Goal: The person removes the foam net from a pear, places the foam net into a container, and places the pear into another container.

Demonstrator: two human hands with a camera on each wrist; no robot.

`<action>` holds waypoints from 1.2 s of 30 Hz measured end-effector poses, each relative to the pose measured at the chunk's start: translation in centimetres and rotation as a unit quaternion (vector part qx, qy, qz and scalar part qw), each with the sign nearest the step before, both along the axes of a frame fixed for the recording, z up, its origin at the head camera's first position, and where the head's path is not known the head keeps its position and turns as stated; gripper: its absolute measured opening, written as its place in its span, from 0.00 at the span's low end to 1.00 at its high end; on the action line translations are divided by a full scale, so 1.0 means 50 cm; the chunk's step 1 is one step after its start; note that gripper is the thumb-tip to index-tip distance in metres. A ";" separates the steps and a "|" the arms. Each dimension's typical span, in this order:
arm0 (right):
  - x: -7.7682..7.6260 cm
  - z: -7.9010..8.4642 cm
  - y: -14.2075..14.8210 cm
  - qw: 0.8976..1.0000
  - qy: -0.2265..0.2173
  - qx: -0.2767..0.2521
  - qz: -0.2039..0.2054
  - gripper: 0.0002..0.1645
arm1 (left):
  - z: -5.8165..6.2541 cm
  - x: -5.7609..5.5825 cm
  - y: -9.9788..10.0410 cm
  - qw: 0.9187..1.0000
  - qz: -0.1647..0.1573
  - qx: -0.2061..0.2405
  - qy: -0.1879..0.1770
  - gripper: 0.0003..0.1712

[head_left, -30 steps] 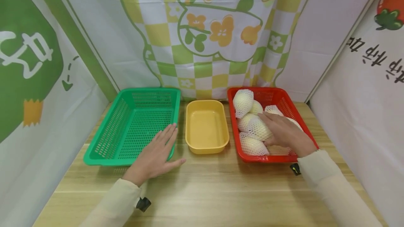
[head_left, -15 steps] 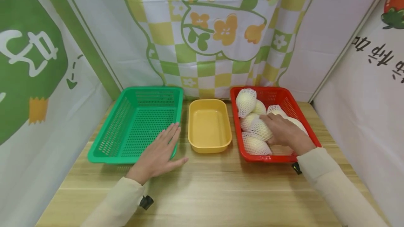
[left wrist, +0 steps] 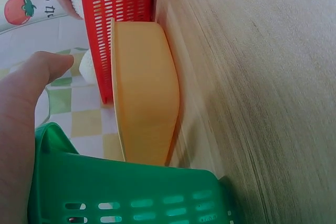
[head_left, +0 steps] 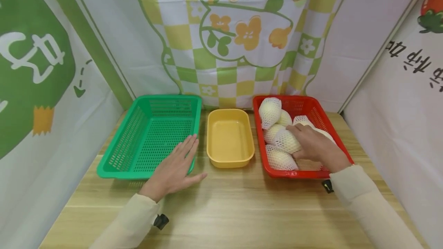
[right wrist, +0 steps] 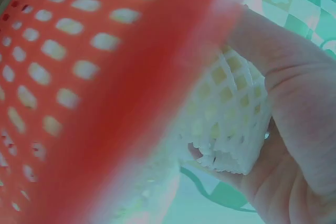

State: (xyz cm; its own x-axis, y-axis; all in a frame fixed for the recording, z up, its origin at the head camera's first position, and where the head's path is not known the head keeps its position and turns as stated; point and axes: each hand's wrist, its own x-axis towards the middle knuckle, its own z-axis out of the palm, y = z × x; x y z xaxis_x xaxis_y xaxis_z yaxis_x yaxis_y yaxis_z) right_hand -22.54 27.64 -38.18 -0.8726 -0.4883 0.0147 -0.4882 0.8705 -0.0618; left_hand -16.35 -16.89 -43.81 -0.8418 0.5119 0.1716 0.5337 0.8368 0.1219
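My right hand (head_left: 313, 143) reaches into the red basket (head_left: 288, 173). In the right wrist view, its thumb and fingers curl round a pale yellow fruit in a white foam net (right wrist: 226, 103), the net's open end showing below the thumb. Several more netted fruits (head_left: 279, 158) lie bunched along the basket's left side. Fingers straight and thumb spread, my left hand (head_left: 173, 168) is held over the right front rim of the green basket (head_left: 117, 174), with nothing in its grasp. No fruit shows inside that basket.
Between the two baskets stands a yellow plastic tub (head_left: 230, 162). All three sit on a wooden table (head_left: 235, 210), close to a printed curtain (head_left: 221, 76) at the back. Printed white panels (head_left: 391, 99) rise at both sides.
The whole head view has shifted slightly, moving the scene a little to the right. Both hands stay nearly in place, the right among the fruits and the left at the green basket.
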 end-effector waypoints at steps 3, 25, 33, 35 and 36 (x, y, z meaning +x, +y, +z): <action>0.001 0.013 -0.004 1.000 0.000 -0.006 0.003 0.50 | 0.000 0.000 0.000 1.000 0.002 0.000 -0.003 0.60; 0.032 0.114 -0.068 0.994 -0.032 -0.100 0.031 0.46 | -0.003 -0.003 0.001 1.000 0.000 -0.005 -0.003 0.60; 0.058 0.109 -0.129 0.988 -0.021 -0.130 0.082 0.44 | -0.002 -0.002 -0.001 1.000 -0.002 -0.002 0.003 0.60; 0.065 0.105 -0.146 0.987 -0.016 -0.133 0.094 0.44 | -0.001 -0.001 -0.002 1.000 -0.001 -0.002 0.001 0.60; 0.068 0.102 -0.154 0.986 -0.011 -0.133 0.103 0.44 | 0.000 -0.001 -0.002 1.000 -0.001 -0.002 0.002 0.60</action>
